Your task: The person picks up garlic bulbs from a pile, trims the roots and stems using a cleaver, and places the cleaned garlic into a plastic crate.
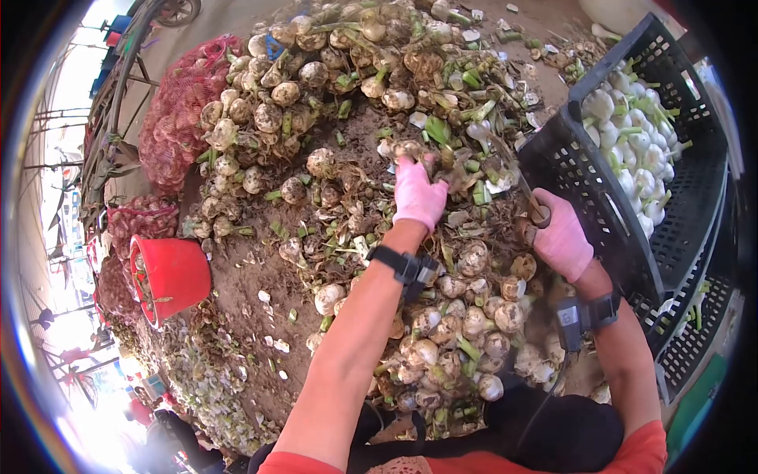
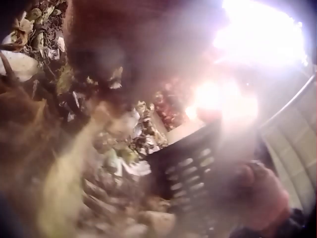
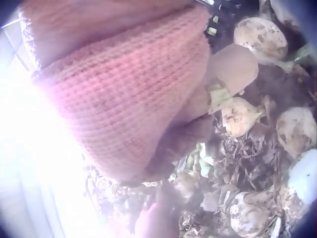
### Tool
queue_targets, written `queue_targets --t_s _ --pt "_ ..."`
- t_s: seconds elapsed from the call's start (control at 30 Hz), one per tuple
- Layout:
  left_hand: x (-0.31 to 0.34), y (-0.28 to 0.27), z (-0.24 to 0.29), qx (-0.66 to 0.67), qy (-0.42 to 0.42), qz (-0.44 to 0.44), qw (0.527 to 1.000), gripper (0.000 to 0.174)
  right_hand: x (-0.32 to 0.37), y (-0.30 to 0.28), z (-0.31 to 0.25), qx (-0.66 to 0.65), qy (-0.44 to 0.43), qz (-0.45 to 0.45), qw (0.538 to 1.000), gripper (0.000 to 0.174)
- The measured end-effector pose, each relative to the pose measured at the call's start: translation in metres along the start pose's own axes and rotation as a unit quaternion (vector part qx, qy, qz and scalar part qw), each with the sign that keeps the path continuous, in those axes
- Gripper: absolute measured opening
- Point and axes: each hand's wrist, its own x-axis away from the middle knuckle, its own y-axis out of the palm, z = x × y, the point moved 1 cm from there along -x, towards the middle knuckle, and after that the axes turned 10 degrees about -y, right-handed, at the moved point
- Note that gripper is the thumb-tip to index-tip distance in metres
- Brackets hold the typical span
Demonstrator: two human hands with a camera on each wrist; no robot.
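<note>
My left hand [image 1: 421, 193], in a pink knitted glove, reaches over the heap and grips a soil-covered garlic bulb [image 1: 407, 148] at its fingertips. The right hand [image 1: 562, 237] wears a matching glove and holds a knife by its wooden handle [image 1: 539, 215]. Its narrow blade [image 1: 512, 162] points up and away, beside the black crate. In the right wrist view the glove [image 3: 133, 94] covers much of the picture, with dirty garlic bulbs [image 3: 240, 116] beyond it. The left wrist view is blurred and glaring.
Untrimmed garlic [image 1: 316, 75] is piled ahead, and more bulbs [image 1: 474, 324] lie close to my body. At the right a black crate [image 1: 588, 189] contains clean white garlic [image 1: 632, 134]. Red mesh sacks [image 1: 185, 110] and a red bucket [image 1: 178, 272] stand left. Trimmings [image 1: 213, 379] litter the ground.
</note>
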Motion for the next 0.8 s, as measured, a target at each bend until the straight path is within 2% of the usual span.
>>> queue_targets --t_s 0.03,0.07,0.13,0.17,0.2,0.27,0.3,0.33,0.37,0.47,0.5,0.53,0.57,0.6,0.63,0.7,0.77,0.8 --pt "0.011 -0.008 0.004 0.169 -0.025 -0.103 0.98 0.055 0.0 0.001 -0.002 0.01 -0.013 0.002 1.0 0.019" --pt "0.023 -0.013 0.006 0.33 -0.051 -0.202 0.921 0.052 0.0 0.004 -0.005 0.019 -0.025 0.004 0.999 0.018" --pt "0.043 0.004 -0.01 0.555 -0.001 -0.217 0.803 0.043 -0.001 0.002 -0.031 0.054 -0.015 -0.025 0.998 0.017" --pt "0.058 -0.023 0.002 0.551 0.01 -0.244 0.798 0.038 -0.002 0.002 -0.041 0.088 -0.007 -0.052 0.995 0.017" --pt "0.069 -0.031 0.002 0.551 0.01 -0.242 0.798 0.038 -0.001 0.005 -0.042 0.088 -0.008 -0.053 0.995 0.017" --pt "0.087 -0.039 -0.001 0.505 -0.005 -0.241 0.829 0.035 0.0 0.011 -0.045 0.103 -0.074 -0.08 0.989 0.021" --pt "0.095 -0.036 -0.002 0.518 0.049 -0.196 0.831 0.034 0.001 0.012 -0.054 0.086 -0.08 -0.077 0.99 0.025" --pt "0.099 -0.037 -0.003 0.518 0.05 -0.195 0.832 0.034 0.002 0.014 -0.059 0.086 -0.081 -0.077 0.99 0.025" --pt "0.103 -0.042 -0.002 0.482 0.093 -0.145 0.859 0.032 0.003 0.015 -0.064 0.097 -0.105 -0.077 0.987 0.026" --pt "0.105 -0.039 -0.011 0.471 0.103 -0.089 0.871 0.035 0.005 0.015 -0.067 0.098 -0.13 -0.079 0.983 0.027" --pt "0.106 -0.064 -0.004 0.326 0.191 -0.025 0.926 0.033 0.005 0.017 -0.057 0.104 -0.141 -0.072 0.982 0.027" --pt "0.109 -0.082 0.004 0.169 0.272 0.04 0.947 0.032 0.004 0.018 -0.048 0.11 -0.152 -0.065 0.98 0.027" --pt "0.11 -0.085 0.008 0.184 0.155 -0.042 0.97 0.026 -0.005 0.013 -0.036 0.111 0.018 -0.105 0.988 0.028" --pt "0.11 -0.086 0.008 0.183 0.158 -0.038 0.97 0.026 -0.011 0.009 -0.015 0.149 0.071 -0.103 0.981 0.03" --pt "0.107 -0.086 0.006 0.217 0.15 -0.045 0.964 0.026 -0.001 0.004 -0.003 0.168 0.044 -0.094 0.98 0.03" --pt "0.102 -0.082 0.002 0.191 0.199 0.049 0.96 0.029 0.016 0.007 -0.008 0.187 0.025 -0.101 0.977 0.03" --pt "0.101 -0.083 0.003 0.2 0.166 0.062 0.964 0.028 0.015 0.006 -0.018 0.17 -0.021 -0.042 0.984 0.03" --pt "0.105 -0.081 0.001 0.269 0.114 0.038 0.956 0.026 0.017 0.007 -0.017 0.168 -0.017 -0.042 0.985 0.03"
